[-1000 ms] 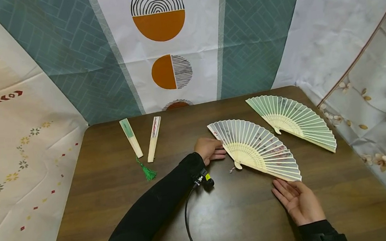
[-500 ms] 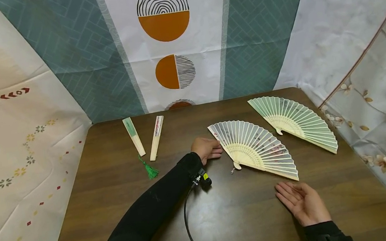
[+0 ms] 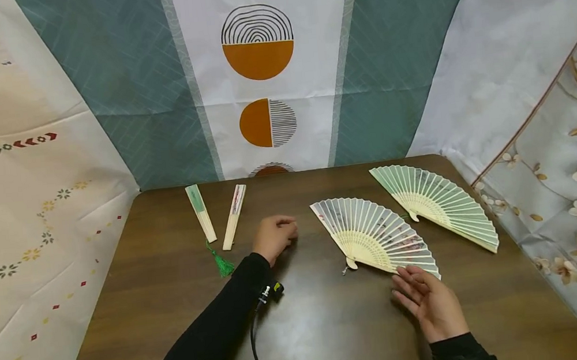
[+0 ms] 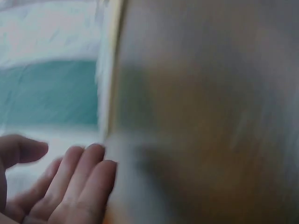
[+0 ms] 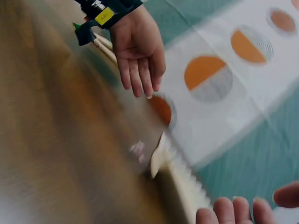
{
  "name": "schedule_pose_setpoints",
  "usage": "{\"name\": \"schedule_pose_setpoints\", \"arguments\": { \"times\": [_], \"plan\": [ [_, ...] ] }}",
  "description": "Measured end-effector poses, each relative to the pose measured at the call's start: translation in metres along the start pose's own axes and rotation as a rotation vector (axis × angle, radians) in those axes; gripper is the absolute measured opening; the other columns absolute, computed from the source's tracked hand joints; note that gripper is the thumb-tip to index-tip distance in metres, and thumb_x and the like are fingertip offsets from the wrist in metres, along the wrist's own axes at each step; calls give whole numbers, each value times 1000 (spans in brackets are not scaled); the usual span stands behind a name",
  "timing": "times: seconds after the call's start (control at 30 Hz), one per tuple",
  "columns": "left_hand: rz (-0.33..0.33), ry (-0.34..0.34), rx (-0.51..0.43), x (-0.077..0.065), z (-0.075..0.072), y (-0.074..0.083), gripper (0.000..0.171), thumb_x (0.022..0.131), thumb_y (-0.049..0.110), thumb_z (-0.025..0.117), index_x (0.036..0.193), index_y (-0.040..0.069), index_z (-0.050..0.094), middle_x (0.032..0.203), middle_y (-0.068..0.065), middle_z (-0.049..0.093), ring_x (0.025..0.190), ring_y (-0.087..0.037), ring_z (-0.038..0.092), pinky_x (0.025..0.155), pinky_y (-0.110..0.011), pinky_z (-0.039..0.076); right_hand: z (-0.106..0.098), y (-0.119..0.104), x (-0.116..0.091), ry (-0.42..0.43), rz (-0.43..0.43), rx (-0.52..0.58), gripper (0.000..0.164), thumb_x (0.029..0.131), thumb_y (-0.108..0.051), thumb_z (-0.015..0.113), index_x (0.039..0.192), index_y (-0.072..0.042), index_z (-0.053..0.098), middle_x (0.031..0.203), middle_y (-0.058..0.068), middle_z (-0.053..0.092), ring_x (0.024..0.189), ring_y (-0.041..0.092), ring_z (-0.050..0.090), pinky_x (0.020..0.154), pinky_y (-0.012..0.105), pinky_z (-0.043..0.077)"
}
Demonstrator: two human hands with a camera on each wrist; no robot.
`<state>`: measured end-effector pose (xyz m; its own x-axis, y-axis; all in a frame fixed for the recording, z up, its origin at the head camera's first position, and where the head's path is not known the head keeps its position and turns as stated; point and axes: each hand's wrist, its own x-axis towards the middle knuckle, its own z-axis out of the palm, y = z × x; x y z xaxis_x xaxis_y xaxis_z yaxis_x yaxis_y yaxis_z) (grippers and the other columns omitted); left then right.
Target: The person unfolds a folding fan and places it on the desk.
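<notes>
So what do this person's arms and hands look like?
The left hand and right hand are bare, below black sleeves. A dark wrist device with a yellow label sits on the left wrist, joined to a thin black cable.

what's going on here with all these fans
A person has their right hand at the near edge of a spread white fan; whether the fingers touch it is hard to tell. Their left hand is apart from it, holding nothing. A spread green fan lies farther right, and two folded fans lie at the left of the table.
</notes>
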<state>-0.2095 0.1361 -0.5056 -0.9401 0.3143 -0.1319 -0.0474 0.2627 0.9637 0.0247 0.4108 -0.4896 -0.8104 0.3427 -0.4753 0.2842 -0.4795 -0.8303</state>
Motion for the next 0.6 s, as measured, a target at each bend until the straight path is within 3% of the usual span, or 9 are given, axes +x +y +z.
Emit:
{"name": "schedule_pose_setpoints", "arguments": {
  "times": [0.1, 0.17, 0.23, 0.33, 0.4, 0.47, 0.6],
  "plan": [
    [126, 138, 238, 4, -34, -6, 30, 108, 19, 73, 133, 5, 82, 119, -15, 86, 105, -33, 82, 88, -43, 70, 34, -5, 7, -64, -145, -91, 34, 123, -18, 42, 133, -24, 74, 124, -21, 78, 121, 1, 76, 103, 24, 66],
    [174, 239, 415, 19, -50, -24, 31, 107, 25, 74, 132, 10, 83, 119, -13, 86, 104, -34, 81, 87, -49, 69, 56, -8, 16, -84, -226, -171, 34, 122, -14, 47, 141, -14, 75, 132, -15, 77, 126, 3, 73, 104, 22, 64],
    [184, 332, 604, 37, -62, -44, 33, 105, 30, 74, 128, 9, 84, 120, -14, 86, 107, -38, 81, 88, -55, 69, 79, -11, 28, -116, -298, -297, 36, 120, -12, 52, 151, -4, 69, 144, -2, 75, 136, 11, 69, 109, 22, 61],
    [105, 383, 824, 60, -73, -71, 41, 104, 34, 74, 126, 1, 82, 131, -23, 82, 128, -50, 75, 102, -66, 67, 112, -14, 49, -164, -388, -574, 47, 116, -12, 60, 160, 3, 60, 162, 19, 65, 153, 31, 60, 126, 37, 55],
    [52, 361, 895, 63, -78, -76, 47, 106, 33, 72, 129, -7, 78, 141, -30, 75, 145, -58, 63, 115, -73, 59, 131, -15, 62, -206, -445, -781, 53, 114, -15, 64, 164, 2, 55, 171, 27, 55, 163, 43, 50, 135, 51, 47],
    [-1, 350, 923, 61, -79, -76, 50, 109, 30, 69, 134, -13, 74, 147, -34, 70, 154, -60, 53, 120, -77, 54, 148, -16, 72, -259, -497, -976, 60, 113, -20, 65, 168, 0, 51, 176, 27, 48, 169, 48, 40, 140, 63, 38],
    [-56, 358, 976, 59, -81, -73, 39, 112, 20, 62, 131, -12, 75, 137, -34, 74, 141, -57, 64, 114, -75, 58, 177, -14, 88, -387, -561, -1222, 71, 113, -29, 65, 174, -1, 42, 183, 26, 37, 174, 52, 23, 143, 70, 26]
  ]
}}
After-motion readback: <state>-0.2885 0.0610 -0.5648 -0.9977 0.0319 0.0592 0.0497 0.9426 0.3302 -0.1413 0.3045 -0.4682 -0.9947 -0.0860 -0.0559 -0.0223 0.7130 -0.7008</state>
